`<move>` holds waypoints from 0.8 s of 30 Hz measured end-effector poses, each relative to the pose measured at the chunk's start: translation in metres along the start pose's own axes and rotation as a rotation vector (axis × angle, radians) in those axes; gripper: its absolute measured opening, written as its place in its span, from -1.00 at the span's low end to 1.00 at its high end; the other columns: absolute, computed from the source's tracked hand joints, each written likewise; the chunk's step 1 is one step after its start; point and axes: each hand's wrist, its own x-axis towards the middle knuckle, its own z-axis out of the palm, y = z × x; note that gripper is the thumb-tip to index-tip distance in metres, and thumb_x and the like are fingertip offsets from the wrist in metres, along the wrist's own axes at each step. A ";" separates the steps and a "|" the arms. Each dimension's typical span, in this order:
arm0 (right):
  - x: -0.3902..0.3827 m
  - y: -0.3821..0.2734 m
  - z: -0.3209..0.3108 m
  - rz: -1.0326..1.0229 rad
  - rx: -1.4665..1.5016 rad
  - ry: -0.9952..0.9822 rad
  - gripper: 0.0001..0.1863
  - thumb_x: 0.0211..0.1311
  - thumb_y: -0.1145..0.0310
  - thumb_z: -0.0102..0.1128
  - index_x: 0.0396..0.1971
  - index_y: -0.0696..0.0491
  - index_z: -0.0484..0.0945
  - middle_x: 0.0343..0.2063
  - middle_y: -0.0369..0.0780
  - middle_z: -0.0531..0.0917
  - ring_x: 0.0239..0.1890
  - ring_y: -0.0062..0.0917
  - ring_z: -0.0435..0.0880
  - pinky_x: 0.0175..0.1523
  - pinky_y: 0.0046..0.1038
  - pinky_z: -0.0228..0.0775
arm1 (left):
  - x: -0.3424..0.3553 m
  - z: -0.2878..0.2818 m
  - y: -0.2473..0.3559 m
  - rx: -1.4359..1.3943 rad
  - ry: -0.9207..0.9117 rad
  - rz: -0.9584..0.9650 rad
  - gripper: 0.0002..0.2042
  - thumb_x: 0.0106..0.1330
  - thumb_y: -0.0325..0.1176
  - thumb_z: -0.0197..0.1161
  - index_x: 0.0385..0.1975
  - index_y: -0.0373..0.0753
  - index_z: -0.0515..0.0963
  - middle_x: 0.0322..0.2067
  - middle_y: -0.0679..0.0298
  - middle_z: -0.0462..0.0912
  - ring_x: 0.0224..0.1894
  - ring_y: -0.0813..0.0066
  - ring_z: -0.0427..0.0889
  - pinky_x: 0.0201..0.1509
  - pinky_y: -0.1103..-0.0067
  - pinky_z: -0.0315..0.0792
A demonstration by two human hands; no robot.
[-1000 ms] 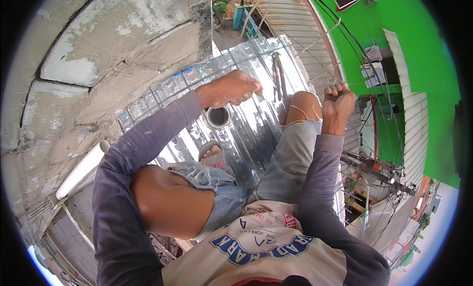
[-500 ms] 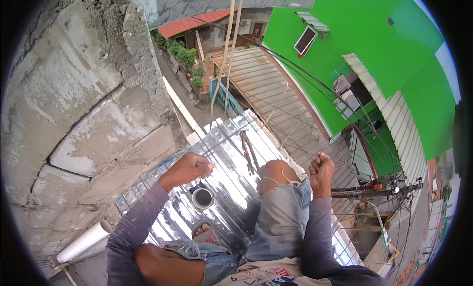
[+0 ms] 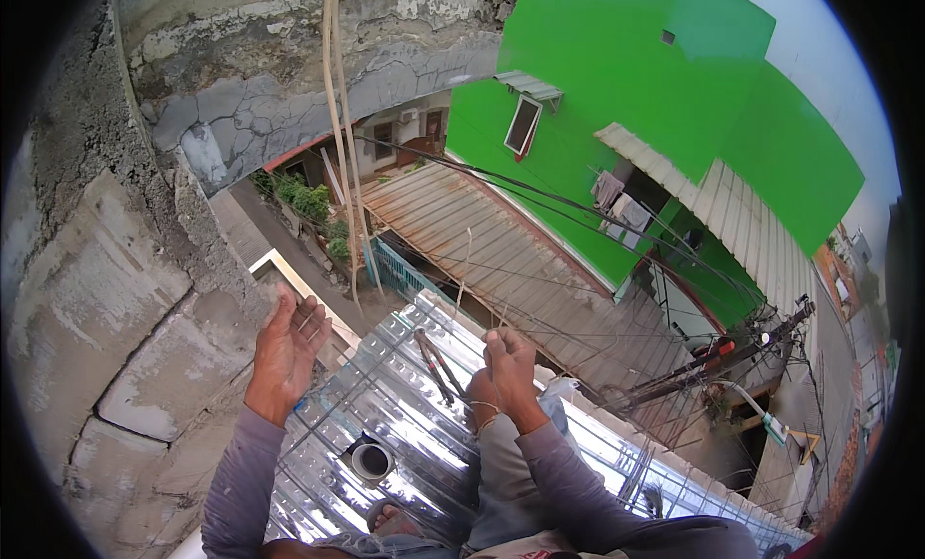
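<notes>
My left hand (image 3: 287, 352) is raised beside the block wall, palm up and fingers spread, holding nothing. Over my knee, my right hand (image 3: 511, 371) has its fingers pinched together on a thin pale wire (image 3: 485, 411), and part of the wire curves below the hand. Most of what lies inside that grip is hidden. Just left of the right hand, dark long-handled pincers (image 3: 438, 366) with red marks lie on the shiny corrugated metal decking (image 3: 424, 463). Thin steel bars cross the decking. A grey pipe end (image 3: 371, 461) stands up through it, near my foot.
A rough block wall (image 3: 145, 395) rises at the left. Two pale hanging lines (image 3: 347, 154) drop in front. Past the decking's edge lie a rusty lower roof (image 3: 501, 241), overhead cables (image 3: 578, 212) and a utility pole (image 3: 713, 361). A green building (image 3: 597, 87) stands beyond.
My view has swung right and up. The left hand has gone from loosely curled to spread with the palm up. My right hand has moved inward over the knee, still closed.
</notes>
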 end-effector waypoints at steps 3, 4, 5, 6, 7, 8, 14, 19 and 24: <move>-0.009 -0.049 0.056 -0.114 -0.090 -0.176 -0.76 0.59 0.31 0.16 -0.30 0.14 0.59 -0.58 -0.46 0.44 -0.53 -0.82 0.29 -0.44 -0.58 0.13 | 0.009 0.038 0.014 0.227 -0.180 0.005 -0.66 0.53 0.06 0.28 -0.16 -0.13 0.57 -0.44 0.55 0.42 -0.49 0.78 0.34 -0.37 0.74 0.35; -0.010 -0.058 0.071 -0.181 -0.131 -0.199 -0.76 0.59 0.33 0.15 -0.30 0.16 0.58 -0.57 -0.46 0.43 -0.50 -0.81 0.28 -0.42 -0.57 0.14 | 0.006 0.060 0.015 0.317 -0.199 0.053 -0.64 0.55 0.05 0.26 -0.13 -0.17 0.58 -0.46 0.56 0.39 -0.50 0.81 0.29 -0.40 0.76 0.29; -0.008 -0.063 0.079 -0.313 -0.169 -0.199 -0.76 0.59 0.34 0.14 -0.30 0.18 0.56 -0.56 -0.44 0.42 -0.49 -0.78 0.27 -0.41 -0.54 0.15 | 0.005 0.079 0.007 0.399 -0.226 0.097 -0.62 0.57 0.04 0.24 -0.10 -0.22 0.60 -0.48 0.57 0.36 -0.51 0.83 0.24 -0.43 0.78 0.23; -0.012 -0.072 0.091 -0.331 -0.145 -0.178 -0.76 0.58 0.35 0.14 -0.29 0.20 0.55 -0.55 -0.41 0.44 -0.48 -0.74 0.28 -0.41 -0.50 0.17 | 0.006 0.087 -0.001 0.444 -0.228 0.142 -0.62 0.57 0.02 0.23 -0.08 -0.24 0.61 -0.49 0.57 0.36 -0.51 0.83 0.24 -0.43 0.77 0.22; -0.014 -0.086 0.096 -0.326 -0.166 -0.125 -0.76 0.58 0.37 0.12 -0.30 0.21 0.55 -0.58 -0.36 0.44 -0.48 -0.74 0.29 -0.41 -0.48 0.19 | 0.011 0.095 -0.009 0.475 -0.240 0.190 -0.61 0.58 0.01 0.23 -0.07 -0.26 0.62 -0.49 0.57 0.36 -0.50 0.83 0.24 -0.43 0.77 0.20; -0.017 -0.097 0.095 -0.305 -0.175 -0.071 -0.77 0.56 0.38 0.13 -0.31 0.22 0.56 -0.59 -0.31 0.47 -0.50 -0.68 0.34 -0.40 -0.44 0.22 | 0.017 0.102 -0.020 0.506 -0.253 0.239 -0.61 0.59 0.00 0.22 -0.06 -0.28 0.63 -0.50 0.58 0.36 -0.50 0.83 0.24 -0.43 0.76 0.19; -0.024 -0.092 0.072 -0.432 -0.358 0.015 -0.77 0.42 0.43 0.16 -0.42 0.26 0.58 -0.59 0.05 0.58 -0.53 -0.18 0.60 -0.34 -0.17 0.37 | 0.011 0.135 -0.075 0.546 -0.308 0.336 -0.61 0.61 -0.05 0.20 -0.01 -0.33 0.63 -0.32 0.43 0.62 -0.36 0.76 0.48 -0.27 0.74 0.40; -0.045 -0.095 0.082 -0.268 -0.278 0.121 -0.83 0.40 0.48 0.12 -0.37 0.27 0.57 -0.55 0.14 0.61 -0.46 0.00 0.65 -0.31 -0.13 0.40 | -0.002 0.131 -0.090 0.456 -0.239 0.336 -0.63 0.65 -0.10 0.13 -0.04 -0.36 0.63 -0.25 0.24 0.73 -0.26 0.58 0.71 -0.13 0.61 0.60; -0.037 -0.095 0.085 -0.406 -0.239 -0.024 -0.85 0.42 0.50 0.11 -0.31 0.28 0.56 -0.50 0.14 0.62 -0.48 -0.06 0.62 -0.31 -0.18 0.40 | 0.006 0.112 -0.089 0.485 -0.320 0.226 -0.61 0.64 -0.10 0.15 -0.02 -0.40 0.61 -0.25 0.19 0.74 -0.23 0.49 0.74 -0.12 0.58 0.63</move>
